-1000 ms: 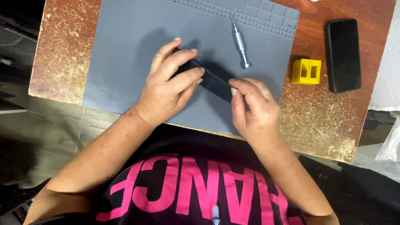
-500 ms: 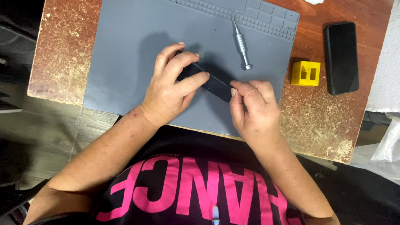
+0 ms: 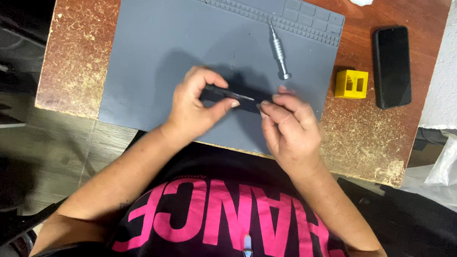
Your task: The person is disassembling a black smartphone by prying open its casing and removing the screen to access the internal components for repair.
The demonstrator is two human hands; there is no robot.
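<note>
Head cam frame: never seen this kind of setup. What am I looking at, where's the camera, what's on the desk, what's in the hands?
There is no machine here: a person works with two bare hands. The one camera sits on the person's head and looks straight down, so the chest shows at the bottom and the desk at the top.

On the worn wooden table lies a grey work mat with small compartments along its far edge. On the mat rests a slim metal screwdriver. To the right of the mat, on the bare wood, stand a small yellow block and a dark phone, screen up.

The left hand and the right hand together hold a thin dark flat device by its ends, over the mat. What exactly it is cannot be told.
</note>
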